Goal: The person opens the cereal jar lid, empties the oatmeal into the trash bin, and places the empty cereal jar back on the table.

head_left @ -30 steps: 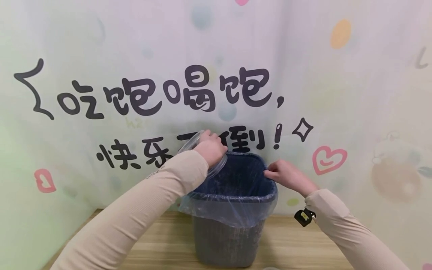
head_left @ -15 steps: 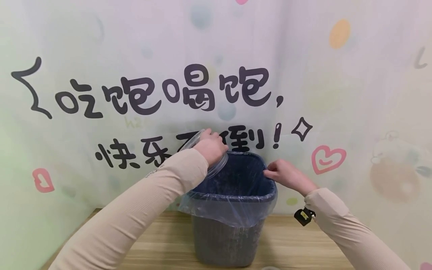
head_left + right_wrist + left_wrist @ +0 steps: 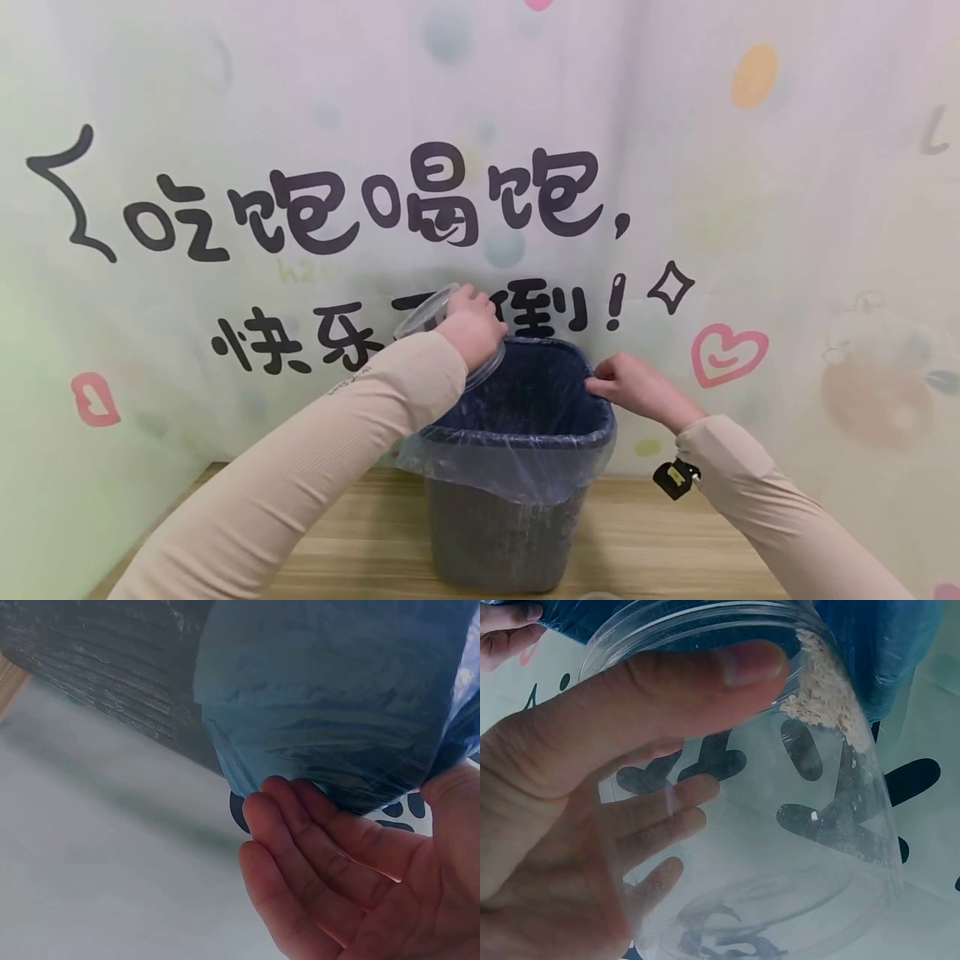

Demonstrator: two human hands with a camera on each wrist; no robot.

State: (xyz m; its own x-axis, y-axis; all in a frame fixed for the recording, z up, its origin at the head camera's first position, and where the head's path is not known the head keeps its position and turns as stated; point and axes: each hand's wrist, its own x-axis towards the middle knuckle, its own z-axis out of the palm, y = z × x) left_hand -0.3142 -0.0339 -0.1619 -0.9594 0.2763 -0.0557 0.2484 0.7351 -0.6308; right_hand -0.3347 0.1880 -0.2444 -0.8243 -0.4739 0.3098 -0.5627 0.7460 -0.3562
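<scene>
My left hand [image 3: 472,329] grips a clear plastic jar [image 3: 735,825], thumb across one side and fingers behind it. The jar is tipped, its threaded mouth angled down over the left side of the trash bin [image 3: 502,533]. Pale flaky crumbs [image 3: 825,694] lie inside along the wall by the mouth. A thin blue bag [image 3: 517,471] lines the grey bin and folds over its rim. At the bin's right rim, my right hand [image 3: 645,392] holds the lined edge between thumb and fingers; the right wrist view shows the fingers [image 3: 300,847] along the bag's outer side.
The bin stands upright on a wood-grain table [image 3: 675,533]. Close behind hangs a pale backdrop [image 3: 360,83] with large black characters. The edge of a round, clear item [image 3: 600,596] shows at the bottom of the head view.
The left hand and jar have shifted very slightly up and right, with a little more of the jar's base showing. The right hand and bin stay in place.
</scene>
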